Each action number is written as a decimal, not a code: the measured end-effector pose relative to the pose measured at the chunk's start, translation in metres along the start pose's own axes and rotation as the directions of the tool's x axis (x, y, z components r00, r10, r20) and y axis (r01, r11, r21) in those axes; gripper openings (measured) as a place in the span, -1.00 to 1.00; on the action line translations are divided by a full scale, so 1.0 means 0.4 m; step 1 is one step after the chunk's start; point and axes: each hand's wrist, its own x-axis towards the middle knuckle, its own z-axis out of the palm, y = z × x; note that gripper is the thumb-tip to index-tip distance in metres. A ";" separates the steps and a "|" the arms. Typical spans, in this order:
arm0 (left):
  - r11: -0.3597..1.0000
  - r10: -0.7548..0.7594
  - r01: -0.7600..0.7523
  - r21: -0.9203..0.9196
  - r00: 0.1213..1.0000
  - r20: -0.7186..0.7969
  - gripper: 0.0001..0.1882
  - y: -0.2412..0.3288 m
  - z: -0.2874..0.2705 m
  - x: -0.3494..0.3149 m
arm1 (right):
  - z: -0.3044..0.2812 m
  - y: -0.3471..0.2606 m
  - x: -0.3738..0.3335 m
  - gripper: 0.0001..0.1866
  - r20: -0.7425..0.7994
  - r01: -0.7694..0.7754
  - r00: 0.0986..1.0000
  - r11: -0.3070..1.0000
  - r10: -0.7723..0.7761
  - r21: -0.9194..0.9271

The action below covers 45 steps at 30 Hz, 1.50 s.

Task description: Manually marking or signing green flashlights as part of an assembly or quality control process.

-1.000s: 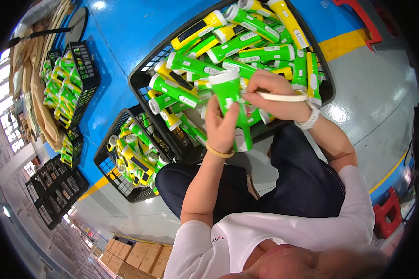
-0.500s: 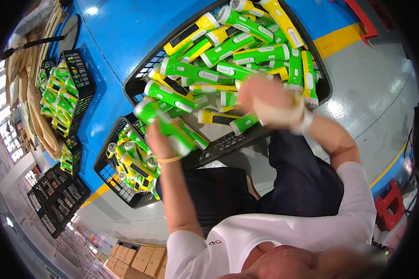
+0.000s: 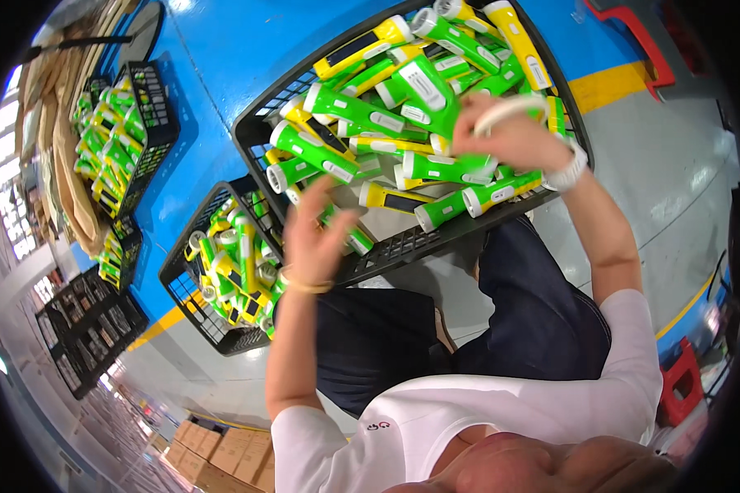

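Observation:
My left hand [image 3: 316,238], with a yellow band at the wrist, is raised with fingers spread over the near-left rim of a large black crate [image 3: 403,246]. Nothing shows in its fingers. Inside that crate lie several green-and-white and yellow-and-green flashlights [image 3: 366,112], pointing various ways. My right hand [image 3: 510,135], over the crate's right half, has its fingers closed on the end of a tilted green flashlight [image 3: 426,86], blurred by motion. A pale curved band [image 3: 514,111] crosses this hand; I cannot tell what it is. A white wristwatch [image 3: 569,168] sits on that wrist.
A smaller black crate [image 3: 193,306] of flashlights adjoins the large one at left. Farther left stand another filled crate [image 3: 160,107] and a dark crate [image 3: 90,329]. Cardboard boxes [image 3: 230,452] are at lower left, red plastic stools [image 3: 681,382] at right.
My left hand has let go of a green flashlight and opened. My right hand has moved up and now grips a green flashlight. The view has shifted slightly.

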 end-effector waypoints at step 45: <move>0.134 -0.090 0.235 -0.963 0.970 0.224 -0.53 0.203 0.215 -0.010 | 0.103 -0.090 -0.080 -0.74 -0.153 0.135 0.984 0.946 -0.092 0.296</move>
